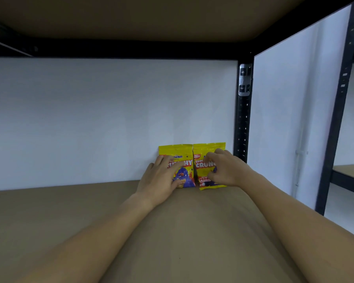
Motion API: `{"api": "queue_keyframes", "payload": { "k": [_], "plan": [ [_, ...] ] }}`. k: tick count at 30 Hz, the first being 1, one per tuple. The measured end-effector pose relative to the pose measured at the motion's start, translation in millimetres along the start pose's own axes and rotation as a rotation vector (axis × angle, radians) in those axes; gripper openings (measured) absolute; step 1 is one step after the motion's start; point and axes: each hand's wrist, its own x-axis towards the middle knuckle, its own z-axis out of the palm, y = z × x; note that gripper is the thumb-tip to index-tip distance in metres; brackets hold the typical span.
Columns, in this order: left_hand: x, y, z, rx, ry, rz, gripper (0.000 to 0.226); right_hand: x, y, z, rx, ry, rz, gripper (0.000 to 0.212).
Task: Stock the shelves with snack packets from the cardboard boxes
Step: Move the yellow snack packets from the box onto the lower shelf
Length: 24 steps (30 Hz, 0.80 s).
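Two yellow snack packets stand upright side by side against the white back wall, at the far right of the brown shelf board [70, 217]. My left hand [161, 176] lies with straight fingers flat on the front of the left packet [185, 158]. My right hand [225, 170] has its fingers curled round the front and right edge of the right packet [202, 158]. The lower parts of both packets are partly hidden by my hands. No cardboard box is in view.
A black perforated upright post [242, 123] stands just right of the packets. The underside of the shelf above [131, 17] hangs overhead. Another black shelving unit [347, 174] stands further right. The shelf board stretches bare to the left.
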Motion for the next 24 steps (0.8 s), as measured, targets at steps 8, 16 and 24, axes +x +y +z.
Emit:
{"api": "queue_keyframes", "payload": {
  "k": [8,16,24],
  "plan": [
    [-34,-29,-67,0.043,-0.05,-0.047,0.05,-11,-58,-15,-0.048,0.009,-0.05,0.045],
    [-118,-84,-135,0.046,-0.086,-0.167,0.043,-21,-153,-18,0.059,-0.016,-0.123,0.042],
    [-243,-130,-194,-0.042,-0.107,-0.26,0.039,-65,-290,-15,0.227,-0.041,-0.251,0.041]
  ]
}}
